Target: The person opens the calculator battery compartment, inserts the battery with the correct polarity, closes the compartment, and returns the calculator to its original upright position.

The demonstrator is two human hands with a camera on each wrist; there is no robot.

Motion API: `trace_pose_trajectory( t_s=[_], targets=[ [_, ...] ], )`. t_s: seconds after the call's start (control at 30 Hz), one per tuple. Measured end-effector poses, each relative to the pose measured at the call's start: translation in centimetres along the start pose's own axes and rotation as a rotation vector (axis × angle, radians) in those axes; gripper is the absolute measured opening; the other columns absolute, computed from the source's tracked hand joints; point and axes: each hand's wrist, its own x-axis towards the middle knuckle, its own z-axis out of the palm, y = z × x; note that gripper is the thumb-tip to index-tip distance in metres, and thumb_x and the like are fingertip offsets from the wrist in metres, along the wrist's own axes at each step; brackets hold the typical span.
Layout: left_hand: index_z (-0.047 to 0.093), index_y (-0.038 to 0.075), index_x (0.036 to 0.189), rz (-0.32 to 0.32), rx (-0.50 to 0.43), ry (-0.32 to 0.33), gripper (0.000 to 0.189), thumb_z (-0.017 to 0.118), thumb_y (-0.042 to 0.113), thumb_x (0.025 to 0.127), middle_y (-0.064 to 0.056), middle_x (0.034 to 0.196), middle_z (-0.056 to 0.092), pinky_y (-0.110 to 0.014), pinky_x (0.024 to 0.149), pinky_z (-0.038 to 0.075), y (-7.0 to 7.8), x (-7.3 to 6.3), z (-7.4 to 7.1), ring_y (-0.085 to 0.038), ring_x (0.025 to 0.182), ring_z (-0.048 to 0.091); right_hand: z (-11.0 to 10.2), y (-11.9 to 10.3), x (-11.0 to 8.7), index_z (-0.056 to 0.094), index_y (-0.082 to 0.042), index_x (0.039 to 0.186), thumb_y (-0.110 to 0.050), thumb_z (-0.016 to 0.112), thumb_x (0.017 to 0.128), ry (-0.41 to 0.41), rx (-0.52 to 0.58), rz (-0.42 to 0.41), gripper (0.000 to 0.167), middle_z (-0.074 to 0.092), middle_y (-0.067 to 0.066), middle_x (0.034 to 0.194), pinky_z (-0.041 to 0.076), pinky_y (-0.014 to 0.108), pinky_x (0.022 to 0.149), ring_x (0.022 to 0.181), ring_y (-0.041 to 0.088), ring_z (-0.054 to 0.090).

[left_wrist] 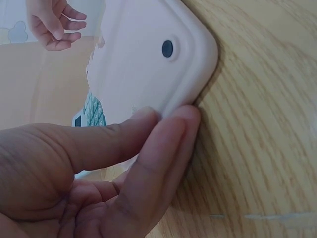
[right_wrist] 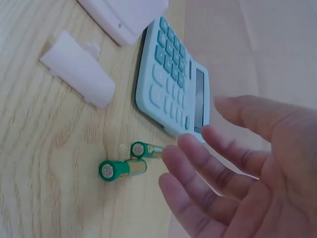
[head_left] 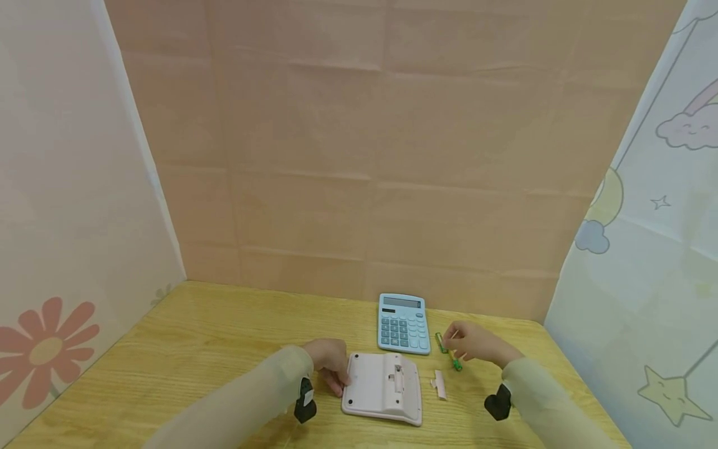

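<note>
A pale pink calculator (head_left: 367, 383) lies face down on the table, black rubber feet up. My left hand (head_left: 330, 360) pinches its left edge, thumb on the back and fingers at the rim, as the left wrist view shows. The uncovered battery compartment (head_left: 399, 379) is on its raised part; its contents are too small to tell. My right hand (head_left: 473, 343) hovers over two green-and-gold batteries, fingers loosely bent and apart, holding nothing. One battery (right_wrist: 121, 169) lies nearer the right wrist camera, the other battery (right_wrist: 143, 149) just beyond it. The pink battery cover (right_wrist: 79, 72) lies between calculator and batteries.
Behind the pink calculator, a light blue calculator (head_left: 404, 324) lies face up near the back of the wooden table (head_left: 235, 324). A brown paper-like wall (head_left: 359, 187) rises at the back. Patterned sheets stand on the left and right sides.
</note>
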Motion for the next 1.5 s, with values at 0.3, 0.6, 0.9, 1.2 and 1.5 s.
trace_pose_trajectory(
  t_s=[0.3,0.6,0.9,1.2,1.5],
  targets=[
    [0.064,-0.004,0.072,0.029,0.025,0.005,0.015,0.074,0.0,0.082,-0.016,0.062,0.067,-0.026,0.057,0.058,0.1,-0.2,0.0,-0.024,0.059,0.071,-0.3,2.0,0.9,0.055,0.001,0.097,-0.012,0.056,0.096,0.118,-0.002,0.112,0.013,0.06,0.014,0.093,0.057,0.04,0.068,0.079,0.024,0.064],
    [0.064,-0.005,0.072,0.017,0.015,-0.018,0.015,0.074,0.0,0.082,-0.015,0.061,0.067,-0.025,0.057,0.058,0.1,-0.2,-0.1,-0.018,0.051,0.067,0.6,3.4,1.7,0.054,0.0,0.09,-0.007,0.059,0.09,0.089,0.029,0.186,0.009,0.056,0.007,0.074,0.04,0.024,0.05,0.056,0.013,0.044],
    [0.064,-0.005,0.072,0.01,0.009,-0.019,0.014,0.074,-0.001,0.082,-0.015,0.061,0.067,-0.025,0.057,0.058,0.1,-0.3,0.0,-0.017,0.05,0.066,1.2,3.3,2.3,0.056,-0.004,0.088,-0.01,0.069,0.085,0.087,-0.021,0.269,0.015,0.057,0.005,0.075,0.046,0.024,0.053,0.058,0.012,0.051],
    [0.064,-0.005,0.072,0.015,0.008,-0.024,0.014,0.073,-0.001,0.082,-0.015,0.063,0.068,-0.026,0.057,0.058,0.1,-0.2,-0.1,-0.017,0.05,0.065,1.8,2.4,2.5,0.052,-0.004,0.085,-0.006,0.071,0.083,0.071,-0.075,0.252,0.019,0.054,0.005,0.074,0.038,0.022,0.05,0.057,0.012,0.047],
    [0.063,-0.005,0.074,0.007,-0.003,-0.021,0.014,0.074,-0.001,0.081,-0.016,0.063,0.068,-0.026,0.059,0.059,0.1,-0.2,-0.1,-0.02,0.055,0.069,1.9,2.4,2.1,0.052,-0.003,0.088,-0.004,0.07,0.084,0.069,-0.041,0.272,0.018,0.054,0.007,0.076,0.05,0.025,0.053,0.063,0.015,0.051]
  ],
)
